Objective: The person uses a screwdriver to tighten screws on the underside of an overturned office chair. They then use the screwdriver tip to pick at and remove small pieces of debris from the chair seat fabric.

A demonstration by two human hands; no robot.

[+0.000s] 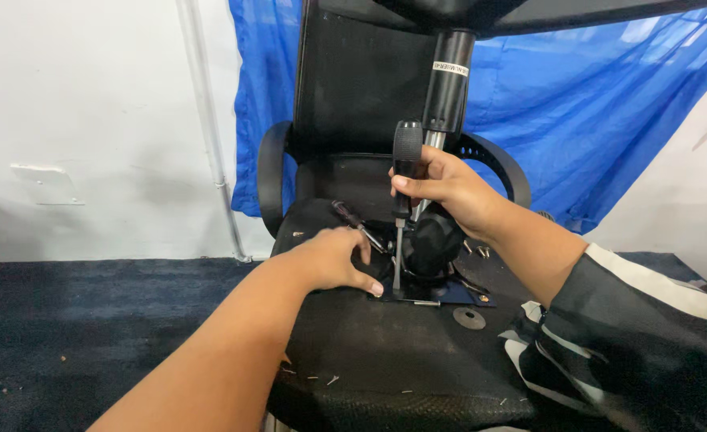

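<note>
- Underneath everything lies an overturned office chair [385, 368], its black mesh seat underside facing up and serving as the work surface, with a curved armrest [269, 180] at the back left.
- A black metal mounting plate [441, 294] is set on that underside, and a black gas cylinder [447, 80] with a silver shaft rises from it towards the top of the picture.
- The right hand [449, 188] has its grip clamped round the black handle of a screwdriver [405, 172], held upright with its tip down at the plate's near edge.
- The left hand [333, 260] rests flat on the seat just beside the screwdriver's shaft, fingers loose and closed on nothing, thumb tip near the plate.
- A second screwdriver [353, 220] lies on the seat behind the left hand.
- A round washer [469, 318] lies loose just in front of the plate, and small screws [481, 251] are scattered near the right wrist.
- Dark blue carpet [89, 336] covers the floor to the left, with a few specks of debris.
- A white wall [89, 120] with a thin vertical conduit [205, 120] stands behind, and a blue plastic sheet [593, 120] hangs at the back right.
- A black-and-white striped sleeve [633, 336] covers the right forearm.
</note>
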